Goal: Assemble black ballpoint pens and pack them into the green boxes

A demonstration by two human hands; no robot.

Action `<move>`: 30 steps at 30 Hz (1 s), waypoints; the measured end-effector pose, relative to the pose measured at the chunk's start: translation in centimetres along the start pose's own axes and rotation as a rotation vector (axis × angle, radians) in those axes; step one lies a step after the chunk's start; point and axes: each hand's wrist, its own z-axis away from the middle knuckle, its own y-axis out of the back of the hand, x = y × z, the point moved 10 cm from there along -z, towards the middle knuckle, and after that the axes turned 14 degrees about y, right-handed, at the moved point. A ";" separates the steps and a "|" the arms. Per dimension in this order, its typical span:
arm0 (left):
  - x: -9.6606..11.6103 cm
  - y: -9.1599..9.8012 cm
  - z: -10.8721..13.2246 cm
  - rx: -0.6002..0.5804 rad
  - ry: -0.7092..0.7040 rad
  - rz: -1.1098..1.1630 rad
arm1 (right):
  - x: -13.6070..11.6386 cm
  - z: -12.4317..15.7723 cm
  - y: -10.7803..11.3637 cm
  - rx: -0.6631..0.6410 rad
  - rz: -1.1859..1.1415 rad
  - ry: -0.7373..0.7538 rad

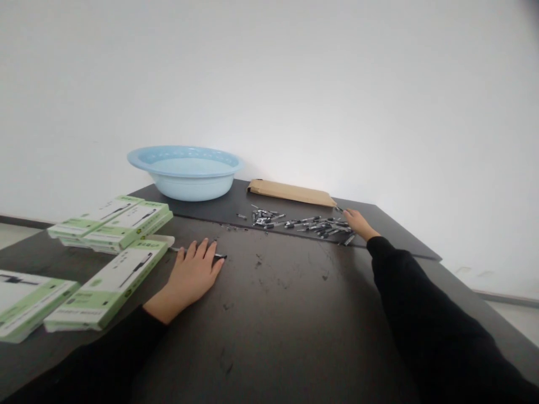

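Note:
My left hand (191, 278) lies on the dark table with its fingers spread over a pen (220, 256). The pen's dark end shows past the fingertips, and the middle of it is covered. Just left of this hand is a green-and-white pen box (122, 280) with its end flap open. On the far right, my right hand (357, 223) is closed at the edge of a heap of black-and-clear pens (324, 226). A dark pen end (339, 209) sticks out from its fingertips.
A light blue basin (196, 188) stands at the back left. Beside it lies a flat brown cardboard piece (290, 192). Smaller pen parts (263, 216) are scattered left of the heap. More green-and-white boxes (130, 224) are stacked at the left. A wall (337, 101) rises behind.

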 end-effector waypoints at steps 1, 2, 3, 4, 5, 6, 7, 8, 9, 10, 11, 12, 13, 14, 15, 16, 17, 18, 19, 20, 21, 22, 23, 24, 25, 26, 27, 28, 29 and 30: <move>0.0 0.0 0.0 0.010 0.004 0.000 | 0.9 -0.8 0.0 -0.015 0.004 -0.004; -0.1 0.1 0.1 0.022 0.010 -0.001 | 1.7 -1.5 0.0 -0.026 0.010 -0.009; -0.1 0.1 0.1 0.035 0.015 -0.002 | 2.5 -2.2 -0.1 -0.033 0.017 -0.014; -0.1 0.0 0.1 0.050 0.018 -0.005 | 3.1 -2.8 -0.2 -0.038 0.025 -0.017; -0.1 -0.1 0.1 0.064 0.017 -0.010 | 3.7 -3.5 -0.4 -0.042 0.032 -0.017; -0.1 -0.2 0.1 0.080 0.012 -0.011 | 4.1 -4.1 -0.7 -0.048 0.036 -0.013; -0.1 -0.3 0.1 0.094 0.009 -0.008 | 4.4 -4.6 -1.0 -0.059 0.037 -0.005; -0.2 -0.5 0.0 0.108 0.006 0.000 | 4.6 -5.1 -1.4 -0.073 0.034 0.007; -0.3 -0.7 0.0 0.124 0.009 0.016 | 4.8 -5.5 -1.8 -0.089 0.030 0.021; -0.5 -0.9 -0.1 0.139 0.013 0.037 | 4.8 -5.8 -2.2 -0.107 0.025 0.037; -0.7 -1.0 -0.1 0.153 0.015 0.059 | 4.7 -6.0 -2.6 -0.119 0.016 0.064; -0.9 -1.2 -0.1 0.166 0.014 0.080 | 4.4 -6.1 -3.1 -0.126 -0.001 0.104; -1.0 -1.4 -0.1 0.175 0.007 0.096 | 3.8 -6.0 -3.5 -0.130 -0.025 0.152; -1.1 -1.6 0.0 0.187 0.000 0.107 | 3.2 -5.9 -4.0 -0.134 -0.052 0.200; -1.2 -1.8 0.1 0.198 -0.008 0.109 | 2.4 -5.6 -4.6 -0.144 -0.081 0.242; -1.3 -1.9 0.1 0.210 -0.014 0.105 | 1.6 -5.3 -5.3 -0.166 -0.108 0.274; -1.3 -2.0 0.2 0.220 -0.018 0.097 | 0.8 -4.8 -6.2 -0.200 -0.125 0.291; -1.3 -2.0 0.2 0.228 -0.021 0.088 | 0.1 -4.3 -7.0 -0.243 -0.131 0.299; -1.3 -2.0 0.3 0.231 -0.026 0.081 | -0.8 -3.8 -7.9 -0.287 -0.129 0.313; -1.3 -1.9 0.3 0.230 -0.031 0.077 | -1.8 -3.2 -8.5 -0.321 -0.123 0.332; -1.2 -1.8 0.3 0.223 -0.032 0.078 | -2.7 -2.6 -8.8 -0.341 -0.112 0.353; -1.1 -1.6 0.3 0.212 -0.030 0.081 | -3.6 -1.9 -9.0 -0.347 -0.098 0.373; -1.1 -1.5 0.2 0.194 -0.028 0.083 | -4.4 -1.3 -8.9 -0.342 -0.083 0.390; -1.0 -1.5 0.2 0.174 -0.025 0.083 | -5.2 -0.5 -8.6 -0.332 -0.072 0.405; -0.9 -1.4 0.1 0.154 -0.023 0.079 | -5.8 0.3 -8.3 -0.320 -0.064 0.417; -0.8 -1.3 0.1 0.142 -0.020 0.074 | -6.4 1.1 -8.0 -0.307 -0.058 0.427; -0.7 -1.2 0.1 0.134 -0.020 0.067 | -6.9 2.0 -7.6 -0.297 -0.054 0.436; -0.6 -1.1 0.1 0.131 -0.022 0.060 | -7.4 3.0 -7.3 -0.288 -0.047 0.444; -0.5 -0.9 0.1 0.130 -0.023 0.052 | -7.9 3.9 -6.9 -0.278 -0.038 0.449; -0.3 -0.8 0.1 0.130 -0.024 0.043 | -8.4 4.9 -6.6 -0.271 -0.025 0.454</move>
